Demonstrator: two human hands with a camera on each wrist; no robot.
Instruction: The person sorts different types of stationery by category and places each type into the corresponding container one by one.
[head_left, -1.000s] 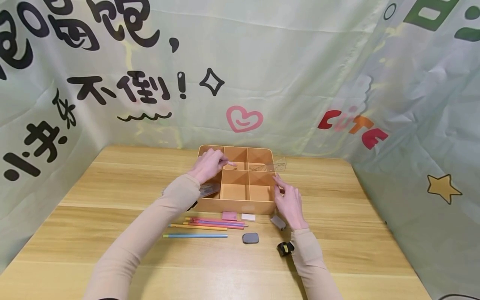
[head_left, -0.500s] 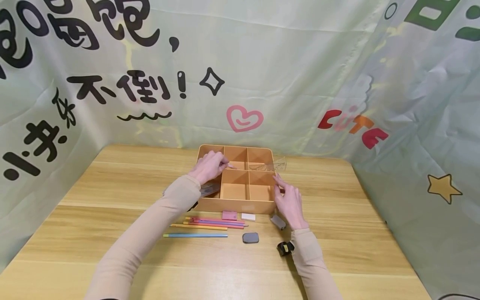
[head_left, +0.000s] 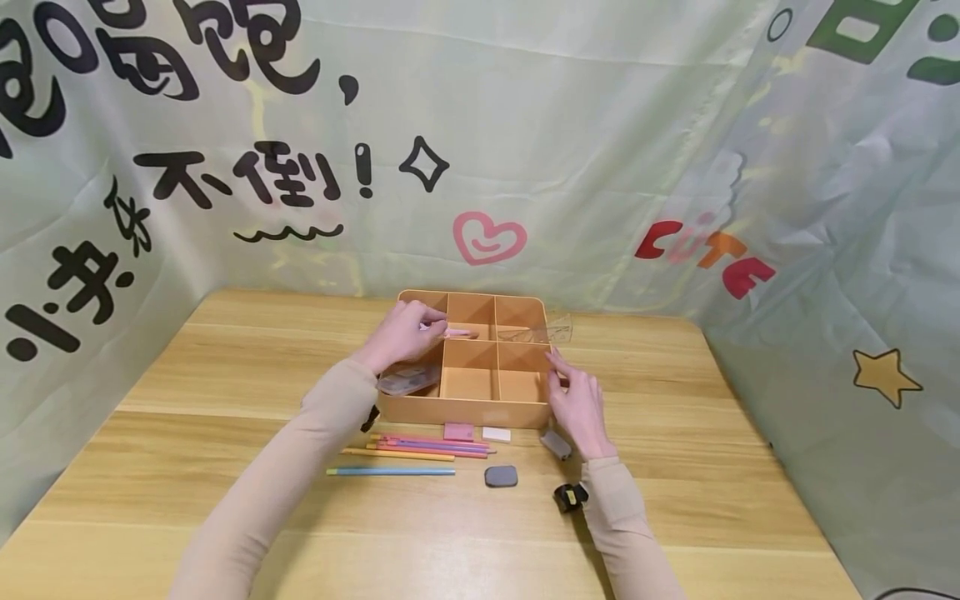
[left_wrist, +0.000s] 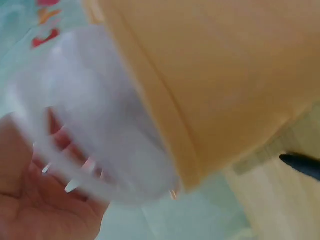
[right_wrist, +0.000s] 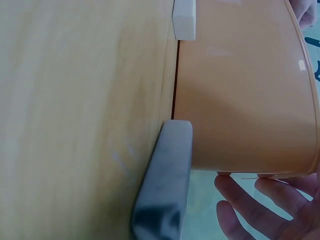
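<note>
An orange box (head_left: 471, 412) with several compartments stands near the back of the table. My left hand (head_left: 405, 332) is over its left side, pinching a slim pink stick (head_left: 459, 333) that reaches toward the back middle compartment. A translucent case (head_left: 407, 381) leans in the front left compartment, its end past the rim; in the left wrist view this case (left_wrist: 100, 110) blurs in front of curled fingers. My right hand (head_left: 576, 404) touches the box's right wall with extended fingers (right_wrist: 240, 195). A clear set square (head_left: 536, 333) lies across the back right compartment, jutting over the rim.
Before the box lie a pink eraser (head_left: 459, 432), a white eraser (head_left: 497, 434), several coloured pencils (head_left: 431, 447) and a blue pencil (head_left: 390, 472). A grey block (head_left: 556, 443) is by my right wrist, with a dark grey rounded piece (head_left: 501, 476) nearer. Printed cloth (head_left: 585, 167) hangs behind.
My left hand has drawn back to the left, showing more of the pink stick and the translucent case. My right hand stays at the box's right wall.
</note>
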